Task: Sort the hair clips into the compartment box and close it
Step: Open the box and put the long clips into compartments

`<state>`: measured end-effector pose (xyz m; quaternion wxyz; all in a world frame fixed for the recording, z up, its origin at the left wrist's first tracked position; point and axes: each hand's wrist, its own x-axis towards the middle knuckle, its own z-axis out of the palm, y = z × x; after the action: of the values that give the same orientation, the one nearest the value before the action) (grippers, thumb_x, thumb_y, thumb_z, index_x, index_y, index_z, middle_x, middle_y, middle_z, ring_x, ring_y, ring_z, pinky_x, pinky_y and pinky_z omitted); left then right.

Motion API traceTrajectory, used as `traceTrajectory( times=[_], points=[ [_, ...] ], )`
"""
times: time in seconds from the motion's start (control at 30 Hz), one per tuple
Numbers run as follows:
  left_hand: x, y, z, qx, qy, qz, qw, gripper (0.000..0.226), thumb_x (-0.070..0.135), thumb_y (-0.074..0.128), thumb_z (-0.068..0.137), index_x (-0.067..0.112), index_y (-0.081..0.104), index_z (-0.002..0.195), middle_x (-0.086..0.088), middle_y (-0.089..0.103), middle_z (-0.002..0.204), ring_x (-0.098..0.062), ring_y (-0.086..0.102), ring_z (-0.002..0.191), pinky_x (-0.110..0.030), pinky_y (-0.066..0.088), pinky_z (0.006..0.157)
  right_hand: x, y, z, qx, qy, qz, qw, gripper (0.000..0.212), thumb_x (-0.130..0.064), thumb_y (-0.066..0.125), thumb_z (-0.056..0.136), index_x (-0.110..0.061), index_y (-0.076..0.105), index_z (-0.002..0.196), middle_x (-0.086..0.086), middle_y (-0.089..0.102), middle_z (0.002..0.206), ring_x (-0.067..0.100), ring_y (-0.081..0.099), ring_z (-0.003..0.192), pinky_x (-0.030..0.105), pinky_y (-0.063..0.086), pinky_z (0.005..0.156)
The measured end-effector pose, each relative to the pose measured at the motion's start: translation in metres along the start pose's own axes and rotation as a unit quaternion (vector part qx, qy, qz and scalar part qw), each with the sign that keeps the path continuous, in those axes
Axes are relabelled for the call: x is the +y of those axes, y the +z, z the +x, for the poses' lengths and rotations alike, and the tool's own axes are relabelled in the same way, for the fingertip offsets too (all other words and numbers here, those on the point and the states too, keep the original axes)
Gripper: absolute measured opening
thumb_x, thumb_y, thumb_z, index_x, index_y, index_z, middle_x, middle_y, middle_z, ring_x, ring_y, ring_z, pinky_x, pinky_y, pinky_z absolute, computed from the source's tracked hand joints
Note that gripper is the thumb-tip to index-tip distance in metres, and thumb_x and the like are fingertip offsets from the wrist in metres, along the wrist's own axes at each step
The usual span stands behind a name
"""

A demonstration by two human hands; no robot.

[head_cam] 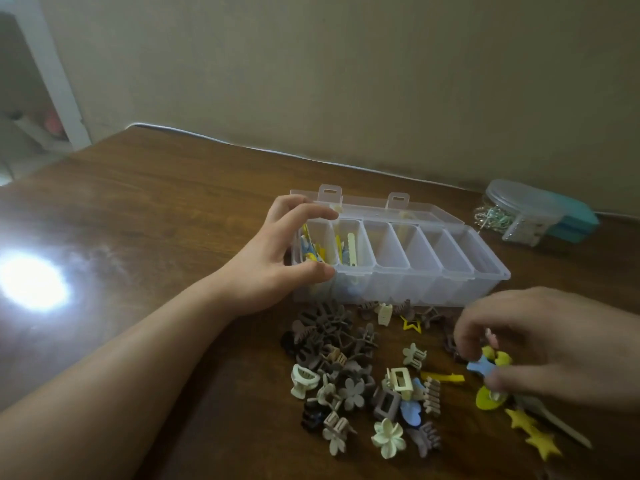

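Observation:
A clear plastic compartment box lies open on the brown table, its lid folded back. Its two leftmost compartments hold yellow and blue clips; the other compartments look empty. My left hand grips the box's left end, thumb on the front wall and fingers over the back rim. In front of the box lies a heap of hair clips: brown, beige, cream, blue and yellow, some flower or star shaped. My right hand hovers over the right side of the heap, fingers pinched on a blue and a yellow clip.
A round clear container with small metal clips and a teal box stand at the back right by the wall. A white cable runs along the table's far edge. Lamp glare lies on the left of the table.

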<state>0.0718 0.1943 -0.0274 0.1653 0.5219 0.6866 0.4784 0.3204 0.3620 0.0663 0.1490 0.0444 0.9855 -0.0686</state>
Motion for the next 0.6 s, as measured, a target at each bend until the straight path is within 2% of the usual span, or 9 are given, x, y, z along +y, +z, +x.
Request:
traceTrajectory(
  times=[0.13, 0.23, 0.3, 0.4, 0.5, 0.6],
  points=[
    [0.000, 0.000, 0.000, 0.002, 0.002, 0.002, 1.000, 0.070, 0.062, 0.059, 0.064, 0.045, 0.047, 0.131, 0.018, 0.027, 0.142, -0.003, 0.029, 0.136, -0.017, 0.032, 0.103, -0.003, 0.006, 0.000, -0.064, 0.013, -0.022, 0.998, 0.045, -0.059, 0.068, 0.074, -0.069, 0.039, 0.107, -0.042, 0.038, 0.121, -0.016, 0.042, 0.107, 0.016, 0.042, 0.085],
    [-0.002, 0.001, 0.001, 0.001, 0.003, 0.006, 1.000, 0.070, 0.062, 0.059, 0.063, 0.046, 0.048, 0.131, 0.021, 0.026, 0.141, 0.006, 0.029, 0.131, -0.006, 0.028, 0.095, -0.007, 0.013, 0.004, -0.042, 0.033, -0.060, 0.997, 0.041, -0.063, 0.065, 0.075, -0.065, 0.040, 0.108, -0.037, 0.042, 0.113, -0.012, 0.046, 0.099, 0.020, 0.046, 0.082],
    [-0.003, 0.000, 0.001, 0.000, 0.007, 0.008, 1.000, 0.070, 0.062, 0.059, 0.064, 0.046, 0.048, 0.131, 0.020, 0.026, 0.142, 0.016, 0.028, 0.128, -0.005, 0.027, 0.094, -0.007, 0.017, 0.008, -0.015, 0.044, -0.091, 0.995, 0.035, -0.069, 0.060, 0.075, -0.060, 0.044, 0.105, -0.031, 0.047, 0.104, -0.010, 0.047, 0.093, 0.020, 0.046, 0.079],
    [-0.004, -0.001, 0.001, 0.001, 0.010, 0.012, 1.000, 0.071, 0.063, 0.058, 0.064, 0.046, 0.047, 0.132, 0.021, 0.026, 0.142, 0.026, 0.020, 0.124, -0.002, 0.028, 0.092, -0.010, 0.026, 0.014, 0.009, 0.051, -0.109, 0.993, 0.022, -0.066, 0.056, 0.081, -0.052, 0.051, 0.098, -0.024, 0.048, 0.093, -0.004, 0.047, 0.088, 0.017, 0.043, 0.073],
    [-0.002, -0.001, 0.002, 0.000, 0.005, 0.012, 1.000, 0.073, 0.064, 0.058, 0.064, 0.044, 0.047, 0.133, 0.022, 0.026, 0.141, 0.015, 0.028, 0.127, -0.006, 0.032, 0.091, -0.007, 0.024, 0.014, 0.023, 0.058, -0.117, 0.991, 0.020, -0.064, 0.055, 0.083, -0.048, 0.053, 0.094, -0.023, 0.050, 0.091, -0.002, 0.049, 0.087, 0.017, 0.042, 0.069],
    [-0.001, -0.001, 0.001, 0.001, 0.000, 0.010, 1.000, 0.073, 0.064, 0.058, 0.064, 0.044, 0.047, 0.133, 0.020, 0.026, 0.142, 0.000, 0.026, 0.135, -0.013, 0.032, 0.097, 0.010, 0.009, 0.006, 0.034, 0.046, -0.022, 0.998, 0.019, -0.061, 0.062, 0.077, -0.052, 0.057, 0.092, -0.028, 0.054, 0.096, -0.002, 0.054, 0.088, 0.021, 0.048, 0.066]
  ],
)
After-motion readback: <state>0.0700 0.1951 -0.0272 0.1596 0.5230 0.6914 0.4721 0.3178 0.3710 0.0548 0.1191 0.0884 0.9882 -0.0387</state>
